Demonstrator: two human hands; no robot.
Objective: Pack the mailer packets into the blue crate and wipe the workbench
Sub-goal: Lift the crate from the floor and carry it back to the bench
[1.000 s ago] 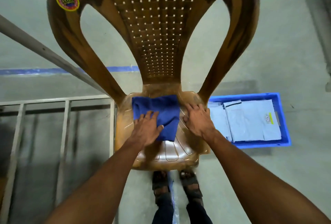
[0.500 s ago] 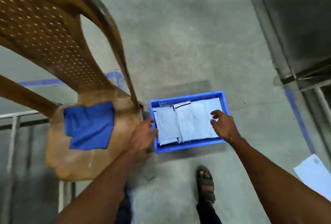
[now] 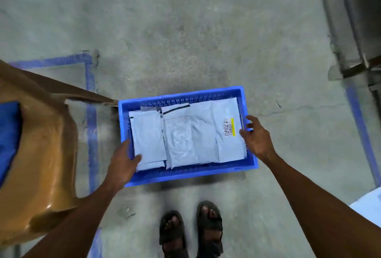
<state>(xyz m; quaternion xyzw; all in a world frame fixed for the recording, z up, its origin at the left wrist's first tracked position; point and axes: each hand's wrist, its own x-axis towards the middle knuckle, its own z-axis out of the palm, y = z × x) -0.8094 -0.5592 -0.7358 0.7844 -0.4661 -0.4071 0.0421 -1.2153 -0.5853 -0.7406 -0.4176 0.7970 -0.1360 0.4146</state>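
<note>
Both hands have left the blue cloth (image 3: 8, 134) on the chair (image 3: 47, 154); the left hand (image 3: 123, 162) and right hand (image 3: 256, 136) now curl half-open onto the blue crate (image 3: 185, 177) ends, beside the mailer packets (image 3: 185, 136), likely to lift it.

A bare grey concrete floor (image 3: 185, 30) fills the scene, mottled and scuffed, under dull even light. Blue painted lines (image 3: 90, 113) mark a corner on it to the left of the hands, and another blue line (image 3: 358, 125) runs to their right. A brown plastic chair (image 3: 41, 154) stands far left. Grey metal framing (image 3: 354, 30) rises at the upper right.
</note>
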